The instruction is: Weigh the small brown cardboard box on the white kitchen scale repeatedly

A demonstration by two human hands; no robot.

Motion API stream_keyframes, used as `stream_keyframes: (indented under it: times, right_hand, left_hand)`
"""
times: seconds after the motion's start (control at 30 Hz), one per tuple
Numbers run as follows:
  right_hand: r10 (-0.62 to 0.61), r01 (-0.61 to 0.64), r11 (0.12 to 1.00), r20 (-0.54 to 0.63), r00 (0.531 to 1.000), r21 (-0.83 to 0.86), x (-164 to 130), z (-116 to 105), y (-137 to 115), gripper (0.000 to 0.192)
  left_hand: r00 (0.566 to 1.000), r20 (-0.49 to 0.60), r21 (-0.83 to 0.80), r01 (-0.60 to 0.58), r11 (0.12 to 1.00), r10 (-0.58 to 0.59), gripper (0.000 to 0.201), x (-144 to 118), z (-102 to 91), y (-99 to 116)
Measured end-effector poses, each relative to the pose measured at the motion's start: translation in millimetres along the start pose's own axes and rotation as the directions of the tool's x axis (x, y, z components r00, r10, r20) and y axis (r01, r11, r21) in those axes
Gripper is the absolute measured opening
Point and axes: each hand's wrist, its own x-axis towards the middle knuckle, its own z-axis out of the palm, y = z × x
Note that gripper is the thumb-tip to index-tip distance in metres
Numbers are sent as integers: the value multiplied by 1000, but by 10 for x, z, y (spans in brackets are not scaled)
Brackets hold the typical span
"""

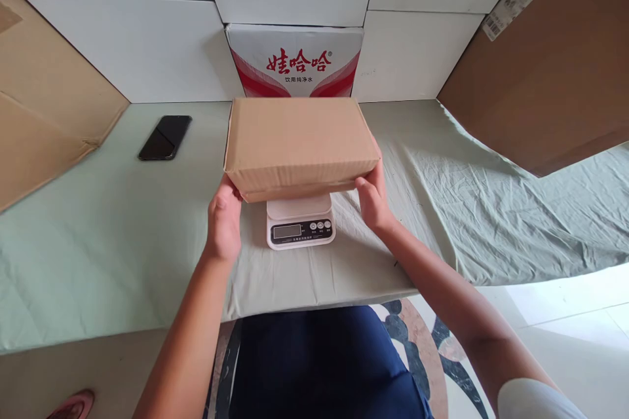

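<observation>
A closed brown cardboard box [299, 134] is between my two hands, over a white kitchen scale [301, 209]. My left hand [225, 219] grips the box at its near left corner, with the fingers partly hidden beneath it. On the right side, my right hand [374, 193] holds the near corner, thumb on the front face. The box covers the rear of the scale, and I cannot tell whether it touches the weighing plate. The scale's display and buttons face me, and the display shows no readable digits.
A black phone [165, 137] lies on the pale green cloth [122, 229] to the left. A white and red carton [297, 59] stands behind the box, against the white wall panels. Large cardboard pieces flank the table, at left [49, 98] and right [550, 65].
</observation>
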Motion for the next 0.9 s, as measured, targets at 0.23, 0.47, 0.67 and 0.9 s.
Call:
stream_keyframes:
  times: [0.23, 0.47, 0.67, 0.9]
  right_hand:
    - [-109, 103, 990, -58, 992, -91, 730, 65, 211, 90]
    - [-8, 8, 1000, -34, 999, 3, 941, 169, 772, 96]
    - [61, -60, 997, -25, 998, 46, 941, 169, 891, 94]
    - [69, -69, 997, 1, 998, 23, 932, 172, 974, 95]
  left_hand:
    - [993, -116, -105, -42, 994, 30, 83, 927, 177, -408]
    - [987, -161, -92, 10, 996, -25, 87, 1165, 101, -980]
    - [986, -159, -82, 26, 996, -38, 87, 1214, 26, -1097]
    - [982, -175, -82, 54, 995, -67, 93, 1226, -10, -1114]
